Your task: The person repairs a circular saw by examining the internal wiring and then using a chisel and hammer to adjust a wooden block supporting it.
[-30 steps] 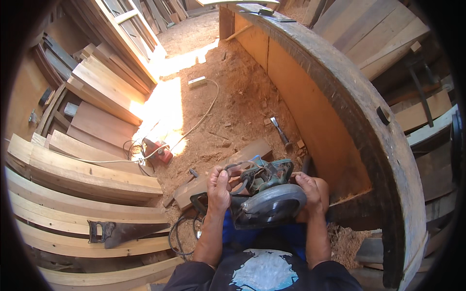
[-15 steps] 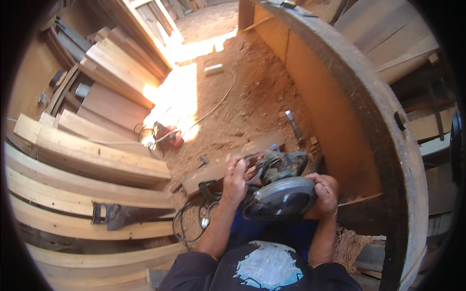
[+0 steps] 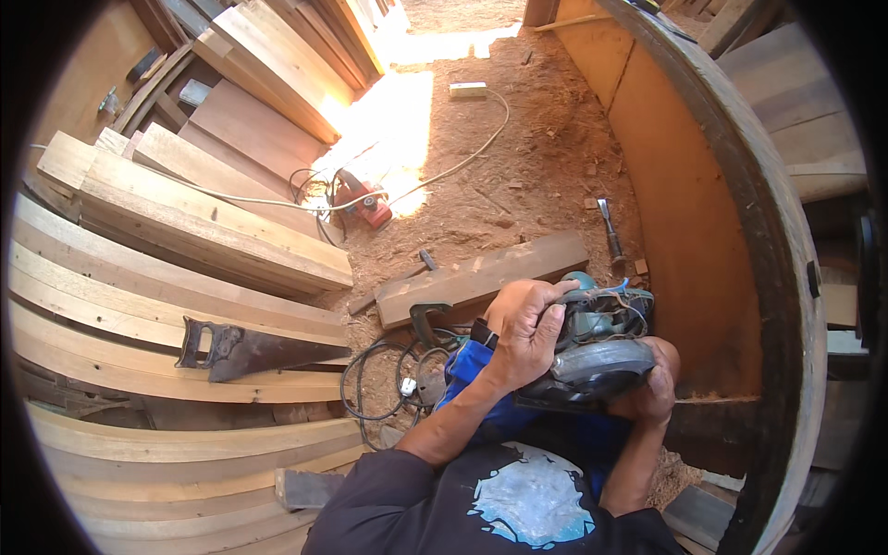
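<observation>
The circular saw [image 3: 601, 322] sits between your two hands, above your lap, its casing opened so thin wires show. Your right hand [image 3: 654, 393] is closed around the rim of the rounded grey guard. Your left hand [image 3: 529, 335] is curled against the casing's near left side; its fingertips are partly hidden, so whether it is clamped there I cannot tell. Expect a heavy, rigid, lopsided load, with the loose wires its fragile part: take hold at guard and solid housing, clear of them. The smooth guard may slip. Just beyond your grip lies a thick plank [image 3: 499, 270], with a chisel [image 3: 610, 233] past its right end. Left of your grip are a coiled dark cable [image 3: 346, 377] and, farther out, a handsaw [image 3: 268, 354] on stacked boards [image 3: 166, 381].
</observation>
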Demonstrator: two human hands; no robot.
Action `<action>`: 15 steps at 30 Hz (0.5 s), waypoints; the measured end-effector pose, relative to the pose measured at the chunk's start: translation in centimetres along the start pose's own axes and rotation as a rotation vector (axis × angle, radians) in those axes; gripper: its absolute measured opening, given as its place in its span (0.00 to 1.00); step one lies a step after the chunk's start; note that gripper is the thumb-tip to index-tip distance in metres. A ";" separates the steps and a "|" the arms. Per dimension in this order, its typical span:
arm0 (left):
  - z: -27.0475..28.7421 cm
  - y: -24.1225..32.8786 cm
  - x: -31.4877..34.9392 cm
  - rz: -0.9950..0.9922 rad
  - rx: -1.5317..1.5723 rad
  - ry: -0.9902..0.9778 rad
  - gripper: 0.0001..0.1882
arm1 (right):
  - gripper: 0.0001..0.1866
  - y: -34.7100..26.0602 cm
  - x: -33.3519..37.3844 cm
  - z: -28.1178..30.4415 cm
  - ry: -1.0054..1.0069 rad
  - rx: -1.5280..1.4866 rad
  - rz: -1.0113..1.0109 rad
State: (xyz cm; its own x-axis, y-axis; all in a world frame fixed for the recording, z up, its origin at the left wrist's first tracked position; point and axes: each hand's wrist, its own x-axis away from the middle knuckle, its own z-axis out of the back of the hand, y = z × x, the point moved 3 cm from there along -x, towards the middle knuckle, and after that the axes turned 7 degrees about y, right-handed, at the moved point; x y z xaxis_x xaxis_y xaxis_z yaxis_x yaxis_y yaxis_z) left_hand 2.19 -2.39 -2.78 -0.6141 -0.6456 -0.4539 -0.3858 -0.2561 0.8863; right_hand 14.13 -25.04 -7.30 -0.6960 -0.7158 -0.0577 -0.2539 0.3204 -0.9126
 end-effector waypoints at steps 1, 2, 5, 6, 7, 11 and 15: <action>0.1 0.0 -0.2 0.000 0.002 0.002 0.15 | 0.38 -0.1 0.0 0.1 0.016 0.041 0.017; 0.1 0.0 -0.4 -0.026 0.002 0.000 0.15 | 0.39 -0.2 -0.1 0.1 0.033 0.082 0.033; 0.5 -0.5 -0.5 -0.004 0.019 -0.006 0.15 | 0.38 0.0 -0.5 0.0 0.106 0.073 0.032; 0.5 -0.9 -0.3 0.048 0.033 -0.011 0.15 | 0.38 0.0 -0.4 0.0 0.105 0.076 0.036; 0.6 -0.9 -0.3 0.037 0.033 -0.010 0.15 | 0.38 0.0 -0.4 -0.1 0.098 0.058 0.024; 0.9 -1.4 -0.1 0.025 0.062 0.002 0.16 | 0.37 0.3 -0.4 0.0 0.081 -0.023 -0.007; 0.7 -2.6 0.4 0.180 0.124 -0.037 0.15 | 0.36 -0.4 -0.5 -1.2 0.085 -0.095 -0.014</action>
State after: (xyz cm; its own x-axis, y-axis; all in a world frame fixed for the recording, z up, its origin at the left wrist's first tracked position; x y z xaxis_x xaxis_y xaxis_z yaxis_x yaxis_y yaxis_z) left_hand 2.44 -1.48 -5.38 -0.7045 -0.6455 -0.2948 -0.3482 -0.0475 0.9362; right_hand 13.82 -24.06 -6.46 -0.7455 -0.6664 -0.0069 -0.3238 0.3713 -0.8702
